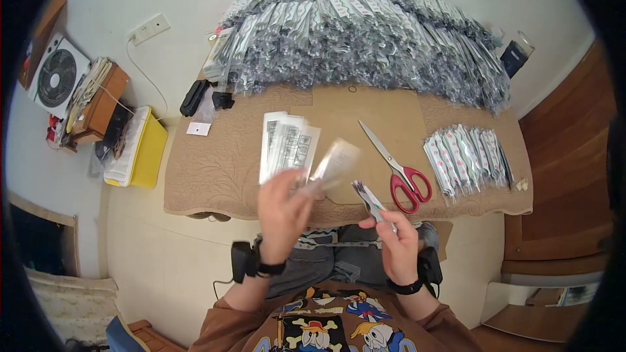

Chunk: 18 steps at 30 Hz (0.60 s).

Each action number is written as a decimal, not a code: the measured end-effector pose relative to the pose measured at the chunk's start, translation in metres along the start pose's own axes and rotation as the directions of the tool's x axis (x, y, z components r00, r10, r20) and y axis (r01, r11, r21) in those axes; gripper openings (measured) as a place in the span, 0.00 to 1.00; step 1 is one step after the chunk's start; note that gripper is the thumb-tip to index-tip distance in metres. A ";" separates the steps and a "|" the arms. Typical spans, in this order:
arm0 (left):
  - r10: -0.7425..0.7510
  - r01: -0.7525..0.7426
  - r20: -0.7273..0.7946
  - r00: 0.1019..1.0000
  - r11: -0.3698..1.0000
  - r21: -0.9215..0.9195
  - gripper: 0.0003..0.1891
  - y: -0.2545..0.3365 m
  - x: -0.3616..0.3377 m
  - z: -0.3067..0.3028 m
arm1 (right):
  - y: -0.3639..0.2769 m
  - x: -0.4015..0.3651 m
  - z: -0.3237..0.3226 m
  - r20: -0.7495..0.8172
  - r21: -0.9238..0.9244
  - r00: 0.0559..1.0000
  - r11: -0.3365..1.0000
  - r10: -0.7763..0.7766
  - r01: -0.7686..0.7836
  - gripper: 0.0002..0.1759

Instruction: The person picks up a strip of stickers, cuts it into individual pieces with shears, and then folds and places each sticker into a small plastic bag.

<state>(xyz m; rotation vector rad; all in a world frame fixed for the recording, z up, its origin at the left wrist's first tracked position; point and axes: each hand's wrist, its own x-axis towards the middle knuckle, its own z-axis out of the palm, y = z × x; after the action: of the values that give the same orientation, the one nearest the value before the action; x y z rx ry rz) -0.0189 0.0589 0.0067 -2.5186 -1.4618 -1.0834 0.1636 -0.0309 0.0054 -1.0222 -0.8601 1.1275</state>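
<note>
My left hand (283,205) is smeared by motion, its fingers closed on a blurred white printed packet (338,160) that sticks out to the right. Just beyond it, several white printed packets (287,143) lie fanned out on the table. Lower right, my right hand (399,241) pinches a slim, shiny packet (370,199) seen nearly edge-on; its contents cannot be made out. Scissors (398,169) with red handles rest a little beyond my right hand, their blades pointing away to the left.
A brown quilted cloth (208,189) covers the table, with a cardboard sheet (352,107) on it. Clear-wrapped packets (365,39) are heaped along the far side. A smaller row of wrapped packets (466,160) lies right. A black pouch (194,98) sits far left.
</note>
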 end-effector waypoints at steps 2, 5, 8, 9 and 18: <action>0.084 -0.023 0.233 0.969 0.967 -0.253 0.18 0.024 -0.013 -0.008 | -0.002 0.003 0.007 -0.021 0.236 0.993 0.965 0.120 -0.112 0.12; 0.074 0.052 0.284 0.956 0.911 -0.409 0.16 0.045 -0.029 -0.007 | 0.004 0.013 0.005 -0.080 0.199 0.995 0.979 0.064 -0.047 0.12; -0.088 0.387 0.428 0.899 0.616 -0.686 0.15 0.063 -0.028 -0.009 | -0.009 0.027 -0.002 0.023 -0.004 1.000 1.000 -0.012 0.012 0.12; -0.185 0.609 0.580 0.794 0.234 -0.758 0.15 0.069 -0.027 -0.012 | -0.018 0.031 -0.006 0.158 -0.187 0.987 0.980 -0.030 0.060 0.12; -0.189 0.605 0.719 0.668 -0.424 -0.674 0.15 0.016 -0.027 -0.002 | -0.018 0.009 -0.004 0.055 0.051 0.994 0.994 0.090 -0.093 0.10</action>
<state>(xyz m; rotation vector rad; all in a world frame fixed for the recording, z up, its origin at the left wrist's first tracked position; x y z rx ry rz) -0.0160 0.0294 -0.0025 -2.5029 -2.4456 -3.5612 0.1745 -0.0245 0.0212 -0.9997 -0.8277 1.2538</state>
